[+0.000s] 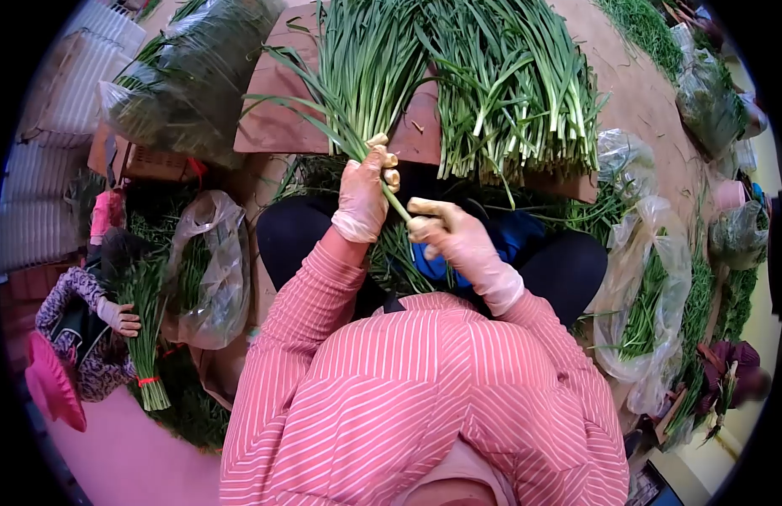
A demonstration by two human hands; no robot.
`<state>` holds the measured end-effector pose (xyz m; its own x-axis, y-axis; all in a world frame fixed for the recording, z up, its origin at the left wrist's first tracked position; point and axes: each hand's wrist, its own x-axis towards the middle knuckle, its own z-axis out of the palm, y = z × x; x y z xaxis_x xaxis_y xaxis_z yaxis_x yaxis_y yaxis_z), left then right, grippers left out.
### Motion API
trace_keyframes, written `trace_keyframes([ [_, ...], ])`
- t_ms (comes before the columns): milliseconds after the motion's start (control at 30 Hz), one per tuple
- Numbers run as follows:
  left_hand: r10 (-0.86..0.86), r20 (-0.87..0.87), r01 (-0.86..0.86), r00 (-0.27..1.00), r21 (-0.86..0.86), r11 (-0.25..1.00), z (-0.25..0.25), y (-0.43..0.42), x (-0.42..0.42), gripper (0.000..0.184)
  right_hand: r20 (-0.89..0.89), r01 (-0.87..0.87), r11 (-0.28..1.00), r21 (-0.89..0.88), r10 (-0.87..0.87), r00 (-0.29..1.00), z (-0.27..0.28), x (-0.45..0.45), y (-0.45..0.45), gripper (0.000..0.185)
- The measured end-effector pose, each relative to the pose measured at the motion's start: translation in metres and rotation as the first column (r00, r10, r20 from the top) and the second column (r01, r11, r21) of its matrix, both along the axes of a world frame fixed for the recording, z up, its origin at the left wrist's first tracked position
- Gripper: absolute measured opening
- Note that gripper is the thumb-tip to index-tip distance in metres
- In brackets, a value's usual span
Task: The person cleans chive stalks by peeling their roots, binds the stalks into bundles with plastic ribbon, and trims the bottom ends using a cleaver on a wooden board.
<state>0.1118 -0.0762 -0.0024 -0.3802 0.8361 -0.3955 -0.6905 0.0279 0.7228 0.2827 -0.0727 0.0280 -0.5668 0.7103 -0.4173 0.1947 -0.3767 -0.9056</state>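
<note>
My left hand point(365, 196), in a thin whitish glove, is closed round a few leafy green stalks point(349, 139) that look like green garlic. Their pale lower end point(397, 206) slants down to my right hand point(458, 240), gloved too. Its fingers are bent and pinch the stalk's tip, with the index finger held out. Beyond my hands, a loose bunch of the same greens point(370, 67) lies on a reddish-brown board point(277, 101). To its right rests a thicker pile point(517, 93), pale cut ends towards me.
Plastic-wrapped greens point(188, 76) stand at the upper left. Clear bags of greens flank me, one bag point(209, 270) left and another bag point(652, 295) right. A co-worker in a pink hat point(53, 379) holds a tied bundle point(146, 337). Loose leaves lie below my hands.
</note>
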Motion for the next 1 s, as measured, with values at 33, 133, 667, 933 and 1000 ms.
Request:
trace_keyframes([
  [33,-0.036,-0.023,0.035,0.999,-0.025,0.999,0.0,0.002,0.004,0.024,0.136,-0.165,0.984,0.061,0.155,0.978,0.011,-0.002,0.003,0.034],
  [133,-0.078,0.029,0.079,0.997,-0.022,0.997,0.008,-0.002,0.009,0.029,-0.101,-0.142,0.964,-0.226,0.122,0.987,-0.011,-0.001,0.006,0.025],
  [667,0.051,-0.346,-0.063,0.937,-0.023,0.998,0.02,0.004,0.01,0.03,0.085,-0.299,0.943,-0.145,0.312,0.946,-0.018,-0.002,-0.014,0.026],
  [933,0.046,-0.751,0.026,0.659,0.083,0.996,0.058,0.062,-0.103,0.054,0.169,-0.277,0.96,-0.03,0.278,0.946,-0.04,0.015,-0.01,0.027],
  [1000,0.051,-0.784,0.056,0.618,0.109,0.992,0.03,0.091,-0.129,0.054,0.162,-0.251,0.968,-0.03,0.252,0.954,-0.04,0.015,-0.006,0.027],
])
